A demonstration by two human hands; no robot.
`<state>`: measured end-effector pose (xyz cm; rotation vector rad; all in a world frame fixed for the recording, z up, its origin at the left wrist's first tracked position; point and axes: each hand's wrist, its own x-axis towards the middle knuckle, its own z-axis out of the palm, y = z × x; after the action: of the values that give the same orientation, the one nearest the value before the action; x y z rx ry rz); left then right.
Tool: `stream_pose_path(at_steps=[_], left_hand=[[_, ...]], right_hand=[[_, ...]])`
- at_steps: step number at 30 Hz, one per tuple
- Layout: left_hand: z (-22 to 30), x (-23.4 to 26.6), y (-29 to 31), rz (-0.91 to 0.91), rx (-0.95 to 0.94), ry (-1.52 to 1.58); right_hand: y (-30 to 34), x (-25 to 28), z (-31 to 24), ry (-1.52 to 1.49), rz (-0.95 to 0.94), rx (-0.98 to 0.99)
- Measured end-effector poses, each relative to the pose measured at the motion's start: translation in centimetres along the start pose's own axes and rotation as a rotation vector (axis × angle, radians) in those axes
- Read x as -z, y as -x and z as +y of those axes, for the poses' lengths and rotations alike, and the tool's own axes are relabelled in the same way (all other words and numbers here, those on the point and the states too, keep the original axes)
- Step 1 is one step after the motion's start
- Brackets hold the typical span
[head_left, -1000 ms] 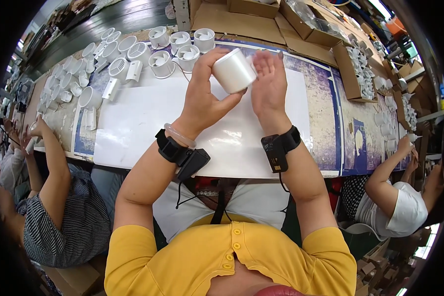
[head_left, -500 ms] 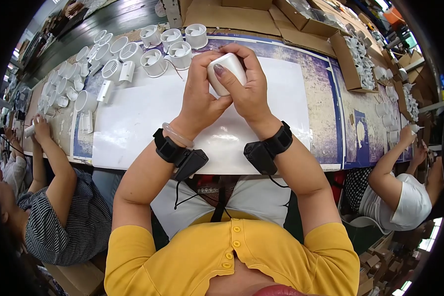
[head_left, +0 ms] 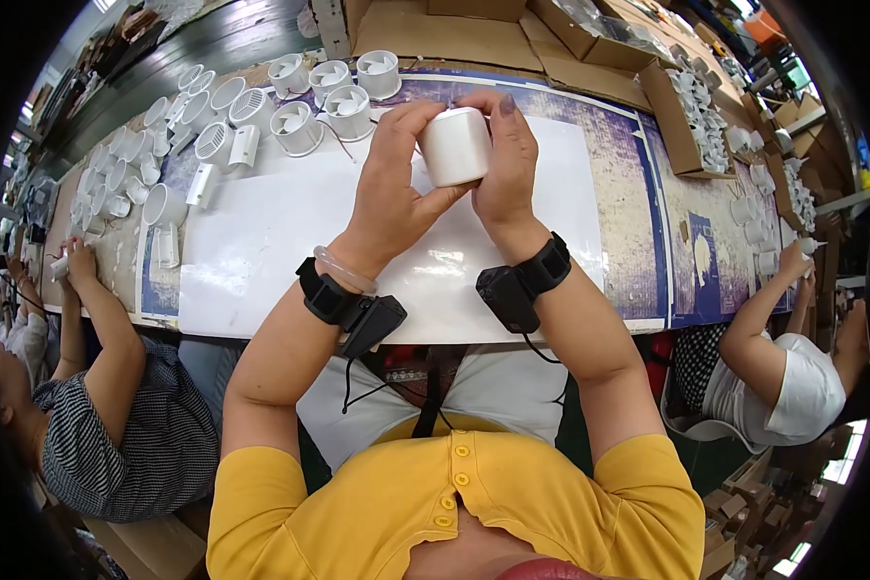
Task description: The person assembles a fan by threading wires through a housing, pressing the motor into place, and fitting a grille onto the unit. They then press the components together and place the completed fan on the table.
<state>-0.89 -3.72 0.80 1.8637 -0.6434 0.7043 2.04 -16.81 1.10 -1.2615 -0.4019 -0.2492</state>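
Note:
A smooth white plastic housing (head_left: 455, 147) with rounded edges is held between my two hands above the white sheet (head_left: 261, 256). My left hand (head_left: 392, 179) wraps its left side, the thumb under the lower edge. My right hand (head_left: 509, 169) grips the right side, fingers curled over toward the far end. The housing's far side is hidden from me. Nearest to my left hand stand several round white housings with fan blades inside (head_left: 347, 108); a thin reddish wire lies beside them.
Many white cylindrical housings (head_left: 165, 206) crowd the left of the table, some with grilles. A cardboard box (head_left: 674, 135) of small white parts stands at right, cardboard trays (head_left: 445, 39) at the back. Co-workers' hands (head_left: 80, 261) are busy on both sides.
The housing has turned more upright between my hands. My right thumb has come off its near face, and my right hand has shifted round to its right side.

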Motion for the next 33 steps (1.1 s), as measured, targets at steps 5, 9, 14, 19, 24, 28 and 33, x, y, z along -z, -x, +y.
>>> stream_pose_path(at_steps=[5,9,14,19,24,28,33], left_hand=[[0.7,0.2,0.0,-0.033,0.008,-0.1],[1.0,0.1,0.0,0.014,0.032,-0.033],[0.3,0.6,-0.2,0.025,0.029,0.082],[0.7,0.9,-0.2,-0.018,-0.018,-0.108],[0.8,1.2,-0.3,-0.051,0.009,-0.11],[0.6,1.2,-0.4,-0.033,0.014,-0.157],[-0.5,1.0,-0.5,0.093,-0.038,-0.259]], right_hand=[[0.0,-0.4,-1.1,0.103,0.036,0.063],[0.0,-0.1,-0.7,0.041,0.038,-0.022],[-0.9,0.6,0.1,-0.196,0.082,-0.065],[-0.7,0.9,0.1,0.165,-0.002,0.182],[-0.5,1.1,-0.8,0.253,-0.052,0.092],[-0.7,0.8,-0.5,0.168,-0.038,-0.082],[-1.2,0.5,0.3,0.645,-0.088,0.22]])
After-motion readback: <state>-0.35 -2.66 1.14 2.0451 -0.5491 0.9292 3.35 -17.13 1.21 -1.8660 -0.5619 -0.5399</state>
